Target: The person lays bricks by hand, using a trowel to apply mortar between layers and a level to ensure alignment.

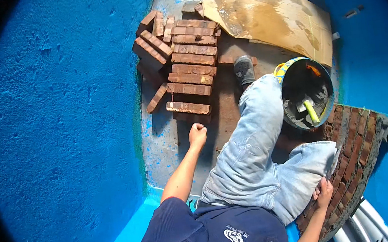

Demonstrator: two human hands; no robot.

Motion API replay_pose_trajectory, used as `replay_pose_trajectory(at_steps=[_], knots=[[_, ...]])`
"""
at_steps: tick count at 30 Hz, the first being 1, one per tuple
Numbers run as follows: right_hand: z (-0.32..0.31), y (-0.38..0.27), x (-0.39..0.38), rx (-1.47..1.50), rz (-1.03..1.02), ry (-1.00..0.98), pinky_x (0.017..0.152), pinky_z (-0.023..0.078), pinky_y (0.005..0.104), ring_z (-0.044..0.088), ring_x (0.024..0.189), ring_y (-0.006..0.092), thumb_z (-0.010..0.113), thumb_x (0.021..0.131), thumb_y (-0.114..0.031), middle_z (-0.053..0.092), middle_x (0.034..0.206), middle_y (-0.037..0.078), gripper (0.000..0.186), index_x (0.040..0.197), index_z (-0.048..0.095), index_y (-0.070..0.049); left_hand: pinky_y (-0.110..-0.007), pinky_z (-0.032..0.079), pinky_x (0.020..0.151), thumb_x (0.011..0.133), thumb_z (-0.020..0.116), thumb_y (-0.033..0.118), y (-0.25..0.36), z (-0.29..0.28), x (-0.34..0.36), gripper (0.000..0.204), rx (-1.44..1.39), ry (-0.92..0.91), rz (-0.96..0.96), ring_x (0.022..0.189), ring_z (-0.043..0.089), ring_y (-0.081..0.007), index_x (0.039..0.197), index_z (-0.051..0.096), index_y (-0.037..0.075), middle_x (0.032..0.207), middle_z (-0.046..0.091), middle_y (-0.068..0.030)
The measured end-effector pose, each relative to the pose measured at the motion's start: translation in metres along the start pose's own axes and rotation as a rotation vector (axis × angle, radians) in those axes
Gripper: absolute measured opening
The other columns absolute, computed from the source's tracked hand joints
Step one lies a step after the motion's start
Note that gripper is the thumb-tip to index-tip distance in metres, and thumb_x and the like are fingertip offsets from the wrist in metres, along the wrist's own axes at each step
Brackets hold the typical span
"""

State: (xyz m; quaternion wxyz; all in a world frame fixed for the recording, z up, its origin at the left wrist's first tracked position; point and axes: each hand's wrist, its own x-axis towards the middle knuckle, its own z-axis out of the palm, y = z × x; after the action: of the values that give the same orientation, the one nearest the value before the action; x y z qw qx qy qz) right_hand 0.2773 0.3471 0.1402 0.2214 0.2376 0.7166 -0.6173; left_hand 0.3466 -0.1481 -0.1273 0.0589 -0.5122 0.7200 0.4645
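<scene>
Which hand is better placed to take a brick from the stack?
Probably the left hand: it is close to the near end of the brick stack; the right hand is farther off, beside the jeans.

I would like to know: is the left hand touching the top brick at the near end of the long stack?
Apart: the head view shows a dark gap between the left hand and the near edge of the brick.

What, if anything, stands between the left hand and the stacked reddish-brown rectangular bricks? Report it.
Nothing visible does: between the curled left hand and the near end of the stacked reddish-brown rectangular bricks, only a shadowed gap shows.
</scene>
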Motion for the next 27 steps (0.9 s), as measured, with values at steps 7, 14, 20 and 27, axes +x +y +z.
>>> replay_pose_trajectory(at_steps=[7,14,20,27], knots=[[0.017,-0.022,0.01,-0.042,0.077,0.056,0.033,0.03,0.0246,0.034,0.038,0.0091,0.057,0.096,-0.028,0.035,0.053,-0.001,0.038,0.069,0.038,-0.009,-0.03,0.048,0.057,0.089,0.063,0.027,0.051,0.007,0.103,0.038,-0.82,-0.201,-0.224,0.067,0.059,-0.0168,0.111,0.05,-0.001,0.085,0.061,-0.0098],[0.031,-0.033,0.01,-0.159,0.151,0.149,0.032,0.028,0.0242,0.034,0.037,0.0095,0.058,0.095,-0.034,0.035,0.05,-0.002,0.039,0.071,0.039,-0.01,-0.046,0.016,0.116,0.087,0.034,0.075,0.146,0.041,0.166,0.1,-1.229,0.269,-0.529,0.145,0.014,-0.0295,0.152,0.006,0.005,0.159,0.006,-0.0145],[0.017,-0.031,0.013,-0.204,0.151,0.15,0.033,0.03,0.0265,0.036,0.034,0.012,0.058,0.095,-0.035,0.041,0.049,0.002,0.041,0.069,0.043,-0.008,-0.047,0.013,0.115,0.072,0.031,0.091,0.18,0.058,0.17,0.123,-1.239,0.369,-0.74,0.146,0.011,-0.0314,0.152,0.004,0.003,0.158,0.006,-0.0182],[0.022,-0.034,0.02,-0.137,0.157,0.116,0.032,0.028,0.0267,0.037,0.033,0.0131,0.056,0.096,-0.034,0.041,0.048,0.002,0.04,0.068,0.043,-0.007,-0.054,0.031,0.108,0.077,0.045,0.079,0.132,0.067,0.188,0.115,-1.148,0.523,-0.729,0.137,0.029,-0.0383,0.151,-0.002,0.004,0.157,0.007,-0.0204]])
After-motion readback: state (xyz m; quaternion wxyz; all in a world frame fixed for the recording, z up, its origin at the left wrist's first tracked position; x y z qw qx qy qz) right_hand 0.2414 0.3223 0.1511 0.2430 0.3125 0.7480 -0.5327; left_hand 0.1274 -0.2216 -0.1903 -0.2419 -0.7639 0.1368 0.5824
